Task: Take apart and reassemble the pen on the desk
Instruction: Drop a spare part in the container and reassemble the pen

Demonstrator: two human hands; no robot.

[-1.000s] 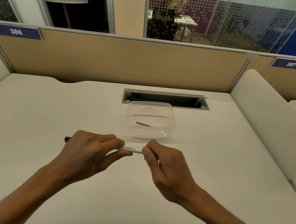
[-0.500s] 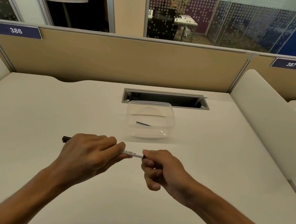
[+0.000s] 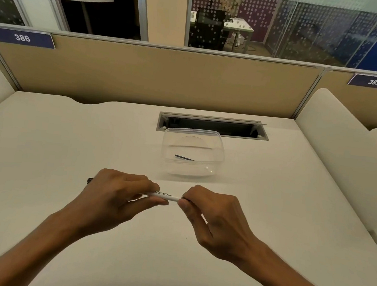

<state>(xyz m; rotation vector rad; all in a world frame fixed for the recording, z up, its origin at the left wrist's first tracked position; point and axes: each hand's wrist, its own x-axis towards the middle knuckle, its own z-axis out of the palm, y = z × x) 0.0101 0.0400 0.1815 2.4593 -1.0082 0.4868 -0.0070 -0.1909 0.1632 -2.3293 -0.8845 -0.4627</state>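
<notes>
The slim white whiteboard pen (image 3: pixel 165 196) lies level above the pale desk (image 3: pixel 42 150), the left hand (image 3: pixel 116 196) wrapped around its barrel, the right hand (image 3: pixel 212 215) pinching its right end. Behind stands a clear plastic container (image 3: pixel 192 152) holding a thin dark rod (image 3: pixel 184 157), before a cable slot (image 3: pixel 212 125).

Single head-worn view, forward and down, close over the desk (image 3: pixel 42 150) toward the partition (image 3: pixel 143 75).

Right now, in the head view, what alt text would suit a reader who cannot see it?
Two bare hands hold a slim white whiteboard pen level above a pale desk: the left hand wraps its barrel, the right hand pinches its right end. Behind it stands a clear plastic tub holding a thin dark rod.
</notes>
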